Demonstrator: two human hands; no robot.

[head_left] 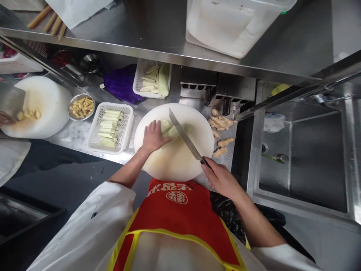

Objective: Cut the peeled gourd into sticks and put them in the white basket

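Pale vegetable point(172, 131) under left hand point(152, 137), one knife point(184, 137) in right hand point(222, 179), two baskets point(127, 110) point(137, 81)

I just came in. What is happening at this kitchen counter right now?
A person is cutting on a round white cutting board. The left hand presses down on pale green vegetable pieces, and the right hand grips a long knife whose blade lies across them. A white basket of cut strips stands to the left, and ginger roots lie to the right. At the far left, a co-worker's cleaver meets chopped bits on another board.
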